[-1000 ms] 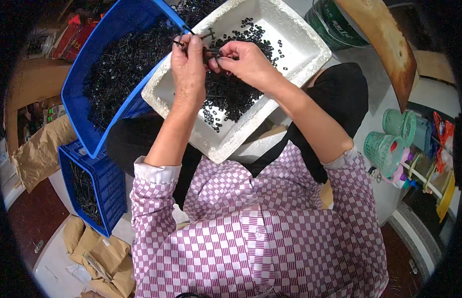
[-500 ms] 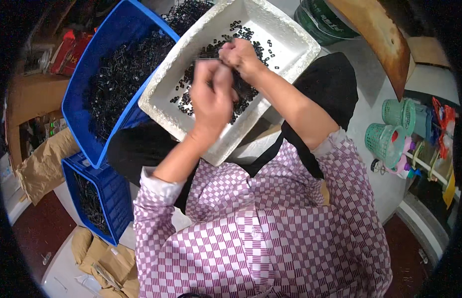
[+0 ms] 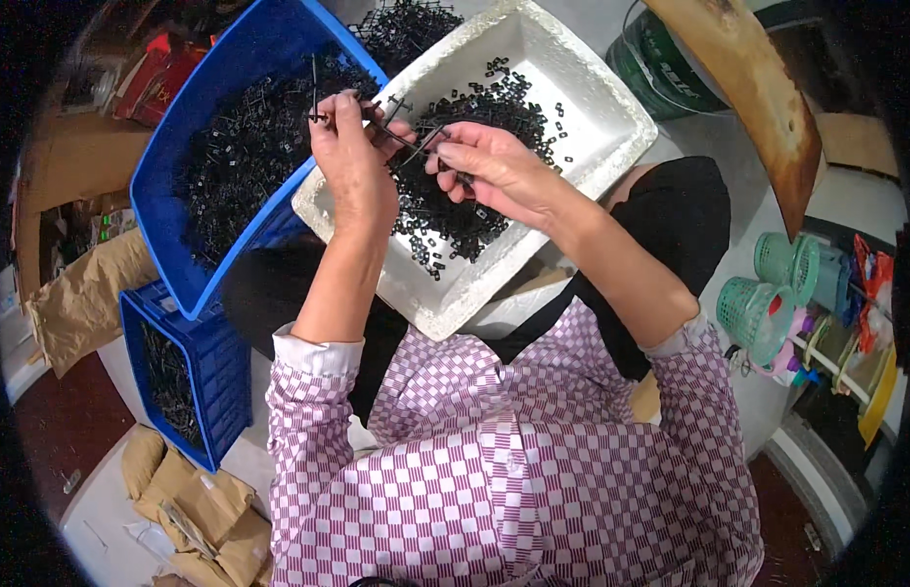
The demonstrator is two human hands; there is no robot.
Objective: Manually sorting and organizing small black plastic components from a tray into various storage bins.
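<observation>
Both my hands are raised over the white foam box [image 3: 430,311], which rests between my legs. In it lie many small black plastic pieces [image 3: 471,225], heaped toward the middle and left. My left hand [image 3: 355,171] is closed around thin black branched plastic sprue [image 3: 401,139], with one stem sticking up beyond the fingers. My right hand [image 3: 504,174], fingers curled, pinches the other end of the sprue. Small dark bits show under its fingertips, too small to make out fully.
Left of the foam box stands a large blue crate [image 3: 154,220] full of black sprues. Below it is a smaller blue crate [image 3: 235,391]. A dark green bucket [image 3: 660,64] and a rusty curved panel [image 3: 768,88] are at the upper right, green baskets [image 3: 753,318] at the right.
My hands, blurred and close together over the box before, have moved apart. The left has shifted left toward the blue crate's edge; black sprue now shows between them.
</observation>
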